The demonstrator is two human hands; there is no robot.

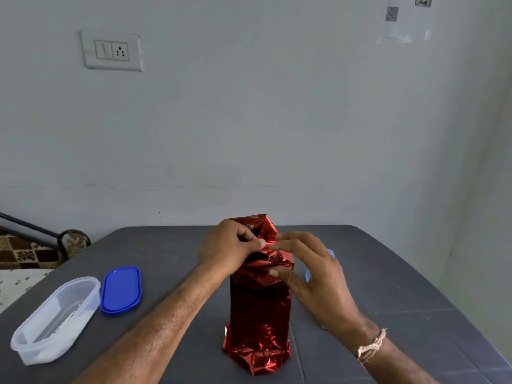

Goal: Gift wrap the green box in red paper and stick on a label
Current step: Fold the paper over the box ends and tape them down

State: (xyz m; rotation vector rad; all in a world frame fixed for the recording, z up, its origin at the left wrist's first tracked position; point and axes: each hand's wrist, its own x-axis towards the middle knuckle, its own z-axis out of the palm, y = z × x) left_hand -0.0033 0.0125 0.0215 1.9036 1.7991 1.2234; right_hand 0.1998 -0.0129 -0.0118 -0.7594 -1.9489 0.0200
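Observation:
A tall box wrapped in shiny red paper (260,309) stands upright on the dark grey table (388,286), its green surface fully hidden. The paper is crumpled at the base and bunched loosely at the top. My left hand (230,249) pinches a fold of the paper at the top left. My right hand (313,273) is at the top right, fingers spread and lightly bent, fingertips and thumb touching the folded paper. A pale blue object (331,254) shows behind my right hand, mostly hidden.
A clear plastic oval container (55,317) lies at the table's front left, with its blue lid (121,289) flat beside it. A wall stands close behind the table. A bed with a patterned cover (25,253) lies to the left.

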